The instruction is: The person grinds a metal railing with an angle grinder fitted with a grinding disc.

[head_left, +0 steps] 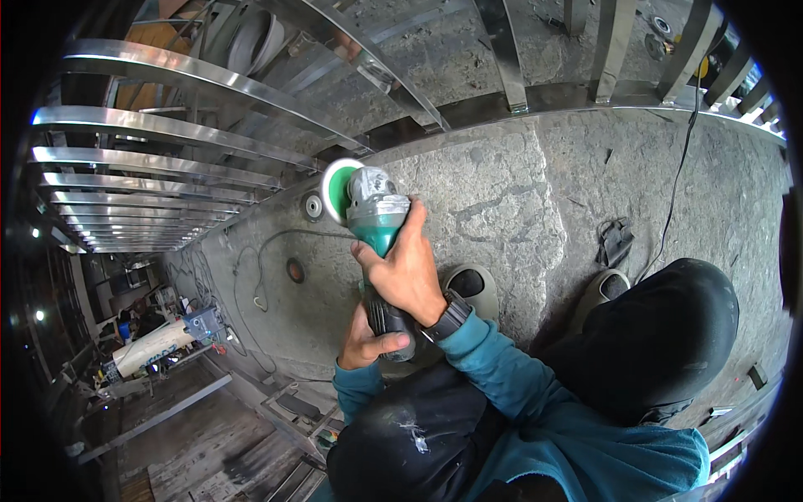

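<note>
An angle grinder with a green body and a grey metal head is held in both hands, tilted upward. Its disc, green with a white rim, faces left close to the lower rail of a shiny metal frame; I cannot tell whether they touch. My right hand, with a dark watch on the wrist, wraps round the grinder's body just below the head. Lower down, my left hand grips the dark rear end of the handle. A cord runs off to the left behind the grinder.
Loose discs, one pale and one reddish-brown, lie on the concrete floor. A black cable hangs at the right beside a dark scrap of cloth. Left, a cylinder lies among clutter. My shoes stand close below.
</note>
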A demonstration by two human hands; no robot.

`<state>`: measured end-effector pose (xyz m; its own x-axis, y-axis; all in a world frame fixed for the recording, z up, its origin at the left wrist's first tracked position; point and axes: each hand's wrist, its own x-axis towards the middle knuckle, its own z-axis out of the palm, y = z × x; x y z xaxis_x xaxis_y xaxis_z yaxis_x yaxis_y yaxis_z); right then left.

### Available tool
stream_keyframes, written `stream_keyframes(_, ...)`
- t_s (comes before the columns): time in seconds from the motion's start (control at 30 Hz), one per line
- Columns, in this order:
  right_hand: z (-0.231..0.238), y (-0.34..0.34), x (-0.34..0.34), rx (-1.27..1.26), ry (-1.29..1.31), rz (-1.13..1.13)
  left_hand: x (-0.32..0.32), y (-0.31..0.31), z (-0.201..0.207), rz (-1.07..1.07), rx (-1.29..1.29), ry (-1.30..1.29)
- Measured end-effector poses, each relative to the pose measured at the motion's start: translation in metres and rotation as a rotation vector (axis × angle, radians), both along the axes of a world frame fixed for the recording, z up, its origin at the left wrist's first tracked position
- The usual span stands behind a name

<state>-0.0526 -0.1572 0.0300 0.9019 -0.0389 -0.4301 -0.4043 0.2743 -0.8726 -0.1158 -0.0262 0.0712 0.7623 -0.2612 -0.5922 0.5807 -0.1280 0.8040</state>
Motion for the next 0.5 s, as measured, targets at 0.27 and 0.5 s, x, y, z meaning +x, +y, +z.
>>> stream_keyframes(0.27,-0.005,-0.019,0.02,0.086,-0.018,-0.171,0.033,-0.014,0.008,-0.153,0.12,-0.022)
stream_keyframes(0.5,-0.011,-0.038,0.023,0.063,-0.024,-0.257,0.043,-0.027,-0.005,-0.227,0.18,-0.076)
